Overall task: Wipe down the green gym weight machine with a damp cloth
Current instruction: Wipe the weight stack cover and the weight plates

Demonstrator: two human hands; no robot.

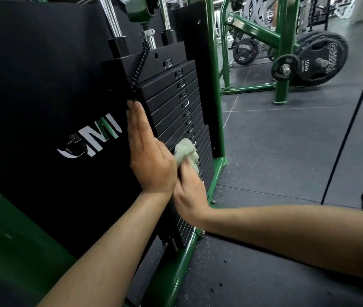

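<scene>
green-painted steel tubing frames the weight machine [214,85], glossy and rounded at the corners, with a flat base rail running down toward 6 o'clock. inside it sits the weight stack [176,103], a column of matte black rectangular plates, each with a small hole and a pale label too small to read. two chrome guide rods [109,16] rise from the top plate, and a black coiled cord [139,69] hangs down its front edge. at 9 o'clock of the stack a flat black shroud panel [43,96] carries white and green lettering, partly hidden, where "m" can be made out.

the left hand [147,156] lies flat with straight fingers pressed along the edge where panel meets stack, fingertips pointing to 12 o'clock, gripping nothing. the right hand [190,189] sits just at its 4 o'clock, fingers curled around the cloth [187,155], a pale, nubbly, crumpled wad pushed against the lower plates, poking out at 12 o'clock of the knuckles.

dark speckled rubber tiles cover the floor [286,151]. at 2 o'clock a round black weight plate [322,58] on another green frame reads "10kg".
</scene>
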